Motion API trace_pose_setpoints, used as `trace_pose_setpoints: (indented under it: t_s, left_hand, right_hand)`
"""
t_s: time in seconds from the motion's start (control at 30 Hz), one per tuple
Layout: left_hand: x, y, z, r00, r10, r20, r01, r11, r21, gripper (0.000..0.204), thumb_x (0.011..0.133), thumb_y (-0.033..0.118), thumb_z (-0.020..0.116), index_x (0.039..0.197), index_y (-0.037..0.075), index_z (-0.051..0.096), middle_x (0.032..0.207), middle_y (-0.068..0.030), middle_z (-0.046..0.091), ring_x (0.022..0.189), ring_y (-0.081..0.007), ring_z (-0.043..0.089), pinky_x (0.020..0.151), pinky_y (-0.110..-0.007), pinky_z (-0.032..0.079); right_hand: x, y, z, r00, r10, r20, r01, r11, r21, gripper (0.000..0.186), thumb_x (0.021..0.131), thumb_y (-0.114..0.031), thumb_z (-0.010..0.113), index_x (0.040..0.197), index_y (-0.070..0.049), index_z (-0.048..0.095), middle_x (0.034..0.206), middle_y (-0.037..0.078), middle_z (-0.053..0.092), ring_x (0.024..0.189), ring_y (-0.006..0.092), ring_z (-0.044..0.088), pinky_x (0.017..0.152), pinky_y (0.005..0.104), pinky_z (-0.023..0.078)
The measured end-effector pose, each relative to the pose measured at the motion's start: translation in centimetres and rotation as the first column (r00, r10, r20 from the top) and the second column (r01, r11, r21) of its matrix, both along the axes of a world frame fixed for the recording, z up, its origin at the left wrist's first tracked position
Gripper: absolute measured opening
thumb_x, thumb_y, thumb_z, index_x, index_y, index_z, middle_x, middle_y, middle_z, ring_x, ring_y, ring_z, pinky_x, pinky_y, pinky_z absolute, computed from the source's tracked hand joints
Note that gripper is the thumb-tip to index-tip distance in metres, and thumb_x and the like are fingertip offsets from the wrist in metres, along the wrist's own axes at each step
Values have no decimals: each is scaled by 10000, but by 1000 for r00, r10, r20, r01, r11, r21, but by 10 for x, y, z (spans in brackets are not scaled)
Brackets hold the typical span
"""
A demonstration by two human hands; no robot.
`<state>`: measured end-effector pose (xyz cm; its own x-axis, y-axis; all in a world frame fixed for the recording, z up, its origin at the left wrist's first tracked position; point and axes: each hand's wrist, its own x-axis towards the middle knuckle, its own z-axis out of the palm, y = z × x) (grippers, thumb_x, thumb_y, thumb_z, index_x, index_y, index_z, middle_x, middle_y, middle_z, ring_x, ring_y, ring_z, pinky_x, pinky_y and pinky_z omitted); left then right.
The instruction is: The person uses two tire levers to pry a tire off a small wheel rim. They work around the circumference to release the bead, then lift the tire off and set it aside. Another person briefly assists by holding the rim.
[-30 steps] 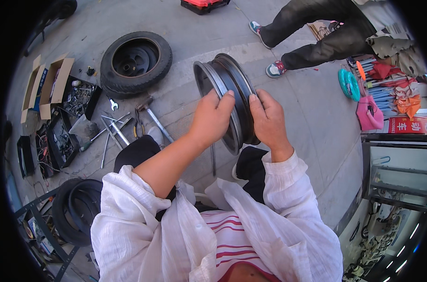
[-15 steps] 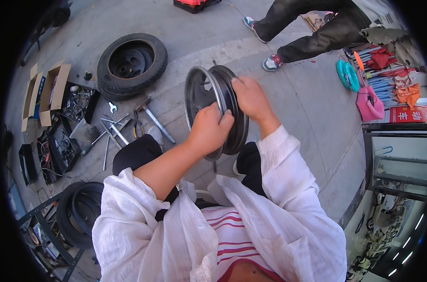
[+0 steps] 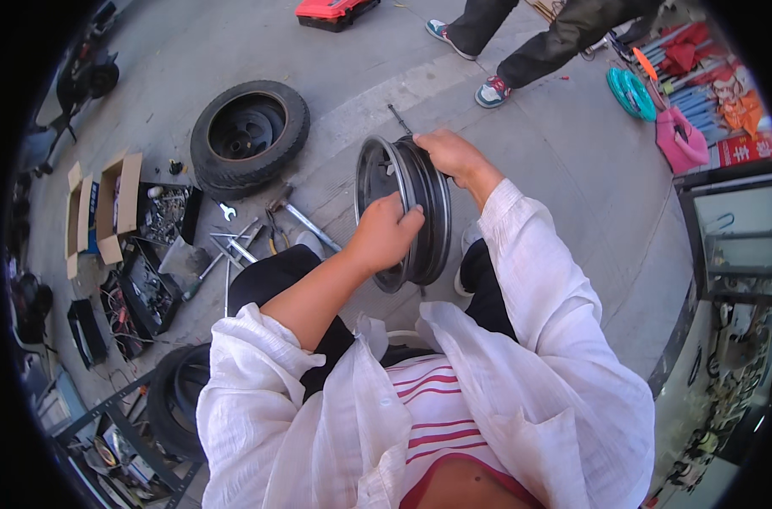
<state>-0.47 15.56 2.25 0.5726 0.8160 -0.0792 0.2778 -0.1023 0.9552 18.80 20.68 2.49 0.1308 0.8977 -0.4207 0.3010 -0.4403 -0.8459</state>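
A dark metal wheel rim (image 3: pixel 435 242) stands on edge between my knees, held in both hands. My left hand (image 3: pixel 388 229) is closed over the bright lip of its left side, thumb lying on the edge. Up at the far top of the rim, my right hand (image 3: pixel 450 154) grips the right edge, fingertips partly hidden. Just beyond the rim a thin dark rod (image 3: pixel 398 118) sticks out; I cannot tell if it touches the rim or lies on the floor.
A tyre with a wheel inside (image 3: pixel 258 136) lies ahead left. Nearby are a hammer (image 3: pixel 314 227), an open-ended wrench (image 3: pixel 226 211), pliers (image 3: pixel 274 233) and a parts tray (image 3: pixel 167 214). Another person's shoe (image 3: pixel 493 92) is ahead right. A red case (image 3: pixel 335 12) sits far off.
The rim has turned slightly and sits more upright in my hands. My right hand has shifted towards its far top edge. More of the dark rod shows, and the whole view has shifted.
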Motion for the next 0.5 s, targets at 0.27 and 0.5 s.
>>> trace_pose_setpoints:
  t_s: [0.27,0.5]
  left_hand:
    - [0,65,-108,939,341,34,-186,591,-785,504,958,408,505,1075,-77,581,1005,-179,609,944,-257,608,820,-414,480]
    - [3,126,-145,828,475,-300,-561,709,-427,667,956,498,503,1118,-144,585,1075,-226,633,887,-271,639,783,-405,503]
  right_hand:
    - [56,-63,31,990,-112,85,89,968,235,467,944,-429,531,1077,7,632,907,59,625,791,133,536,704,287,461]
    - [100,-75,10,951,-302,70,258,895,364,432,929,-375,565,1007,45,629,856,108,638,764,183,572,705,325,476]
